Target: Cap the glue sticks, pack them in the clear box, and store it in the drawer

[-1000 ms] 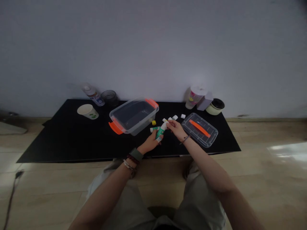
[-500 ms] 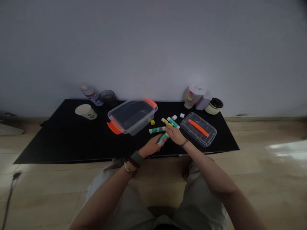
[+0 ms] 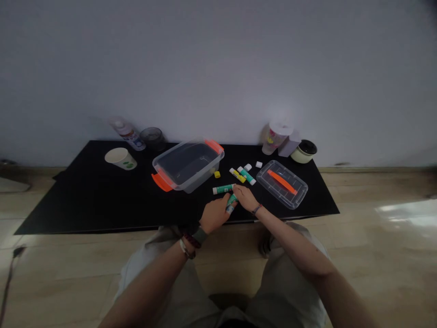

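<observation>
Handling 1 green glue stick (image 3: pixel 232 200): left hand (image 3: pixel 215 213) grips near end, right hand (image 3: pixel 246 197) closed over far end. Next move likely needs steady left hold.

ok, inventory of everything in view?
Flat tabletop: 1, black, against grey wall
Open plastic tub: 1, clear, orange clips, centre
Flat plastic lid: 1, clear, orange handle, right
Slim loose tubes: 3, two green, one yellow, between tub and lid
Small caps: 3, two white, one yellow, near tubes
Held tube: 1, green, near front
Tapered cup: 1, white, green leaves, left
Cylindrical bottle: 1, whitish, back left
Round bowl: 1, dark translucent, by bottle
Lidded tumbler: 1, clear, patterned, right
Box: 1, lilac, by tumbler
Lidded pot: 1, cream, black lid, by box
Floor: 1, beige, below
Cord: 1, dark, left floor
Left hand: 1, bare, round held tube
Right hand: 1, bare, at its end
Legs: 2, greyish trousers, below
</observation>
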`<state>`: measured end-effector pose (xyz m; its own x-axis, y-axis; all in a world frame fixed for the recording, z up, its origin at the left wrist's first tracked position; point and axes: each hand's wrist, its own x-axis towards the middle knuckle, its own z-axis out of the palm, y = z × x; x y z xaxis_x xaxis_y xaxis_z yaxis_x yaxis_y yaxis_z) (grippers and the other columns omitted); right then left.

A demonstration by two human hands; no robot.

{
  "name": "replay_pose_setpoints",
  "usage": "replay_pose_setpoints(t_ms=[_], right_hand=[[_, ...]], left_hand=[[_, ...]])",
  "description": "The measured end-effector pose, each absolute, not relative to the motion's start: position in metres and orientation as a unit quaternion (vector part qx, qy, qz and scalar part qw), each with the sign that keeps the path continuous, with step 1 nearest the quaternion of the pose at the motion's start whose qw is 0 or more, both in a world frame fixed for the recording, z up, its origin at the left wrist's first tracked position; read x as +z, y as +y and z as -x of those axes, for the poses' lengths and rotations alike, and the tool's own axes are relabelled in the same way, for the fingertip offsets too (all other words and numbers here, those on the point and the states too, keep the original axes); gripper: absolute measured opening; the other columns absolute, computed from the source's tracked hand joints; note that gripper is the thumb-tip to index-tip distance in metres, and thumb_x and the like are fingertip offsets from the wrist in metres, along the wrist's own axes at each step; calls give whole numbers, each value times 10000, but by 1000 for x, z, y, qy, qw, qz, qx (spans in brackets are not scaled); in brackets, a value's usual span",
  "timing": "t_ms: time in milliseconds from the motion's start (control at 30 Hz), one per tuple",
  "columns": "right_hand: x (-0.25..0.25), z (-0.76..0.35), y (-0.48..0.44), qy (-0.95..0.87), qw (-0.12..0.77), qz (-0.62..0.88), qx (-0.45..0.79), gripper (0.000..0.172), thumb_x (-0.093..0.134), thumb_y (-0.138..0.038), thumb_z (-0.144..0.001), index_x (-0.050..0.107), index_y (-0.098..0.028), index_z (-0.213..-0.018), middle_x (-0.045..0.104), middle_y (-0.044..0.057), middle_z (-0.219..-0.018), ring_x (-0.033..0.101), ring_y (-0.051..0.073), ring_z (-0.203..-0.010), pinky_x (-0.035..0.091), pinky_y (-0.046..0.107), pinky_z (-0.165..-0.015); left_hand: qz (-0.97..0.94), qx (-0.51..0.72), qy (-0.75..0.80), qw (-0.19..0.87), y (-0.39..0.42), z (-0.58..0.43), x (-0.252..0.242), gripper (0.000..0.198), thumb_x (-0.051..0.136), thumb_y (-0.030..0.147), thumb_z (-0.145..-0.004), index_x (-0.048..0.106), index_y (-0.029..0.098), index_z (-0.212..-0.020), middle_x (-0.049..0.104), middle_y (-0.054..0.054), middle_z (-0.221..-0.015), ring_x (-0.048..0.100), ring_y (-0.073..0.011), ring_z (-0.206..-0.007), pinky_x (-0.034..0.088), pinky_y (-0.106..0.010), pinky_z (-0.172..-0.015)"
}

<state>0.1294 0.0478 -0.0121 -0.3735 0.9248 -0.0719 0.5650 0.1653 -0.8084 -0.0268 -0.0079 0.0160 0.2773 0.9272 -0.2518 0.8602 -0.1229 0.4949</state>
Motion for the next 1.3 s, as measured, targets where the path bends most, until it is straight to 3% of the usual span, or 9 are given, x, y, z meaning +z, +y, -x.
replay_pose_setpoints(t_ms=[133,233,367,533,600,733,833,1067,1300], right_hand=[[-20,-129,44,-696,264,480,465,334,389,-404,-960,506,-209,-715,522,-10,-680,490,138,-654,381,251,-622],[-22,-129,44,-693,303,451,474,376,402,-454,-955,432,-210,-671,440,-35,-638,430,119,-622,349,239,-590],[-22,-127,46,-700,292,480,441,326,411,-347,-933,389,-207,-640,416,-43,-607,416,111,-597,304,239,-576],[-25,-123,46,-653,197,593,428,272,422,-258,-917,498,-206,-661,528,-3,-659,493,135,-645,337,248,-624],[-25,-124,45,-640,180,591,457,308,431,-339,-939,548,-202,-689,551,6,-673,520,143,-667,367,246,-641],[-18,-129,42,-654,247,502,509,450,403,-548,-940,515,-200,-677,465,-31,-593,462,123,-592,359,227,-574],[-9,-129,42,-689,295,479,457,407,411,-478,-935,435,-205,-634,433,-37,-596,426,112,-599,326,226,-581],[-6,-121,39,-665,196,586,420,363,408,-364,-944,471,-205,-625,538,22,-658,491,144,-664,308,266,-643],[-9,-120,31,-661,265,520,472,396,432,-526,-928,492,-206,-703,466,-47,-610,444,113,-604,325,228,-587]], left_hand=[[-612,130,527,575,2,39,8,451,392,621,-934,499,190,-1012,548,-1,-704,513,-125,-505,394,-247,-508],[-506,184,456,709,5,41,4,579,442,757,-838,470,192,-966,468,42,-696,406,-66,-458,334,-198,-447],[-582,174,513,606,-1,35,1,546,390,691,-902,503,184,-1071,554,-8,-747,495,-112,-510,391,-236,-496],[-726,54,611,311,-8,28,0,389,445,439,-957,510,202,-1259,670,-128,-1047,664,-273,-941,469,-329,-753],[-701,60,605,372,-6,30,2,384,428,463,-959,516,198,-1223,664,-110,-968,662,-240,-844,470,-301,-683],[-526,128,491,682,3,39,7,506,349,655,-928,501,192,-1065,521,7,-695,470,-109,-495,364,-214,-463],[-499,177,447,721,2,40,12,557,401,720,-879,483,195,-1047,487,26,-691,428,-87,-478,356,-203,-457],[-705,61,628,324,-13,30,16,379,476,448,-941,503,222,-1243,643,-106,-988,645,-257,-879,458,-328,-724],[-433,128,498,741,-2,43,22,555,421,717,-867,489,197,-1049,440,53,-667,366,-79,-458,315,-211,-482]])
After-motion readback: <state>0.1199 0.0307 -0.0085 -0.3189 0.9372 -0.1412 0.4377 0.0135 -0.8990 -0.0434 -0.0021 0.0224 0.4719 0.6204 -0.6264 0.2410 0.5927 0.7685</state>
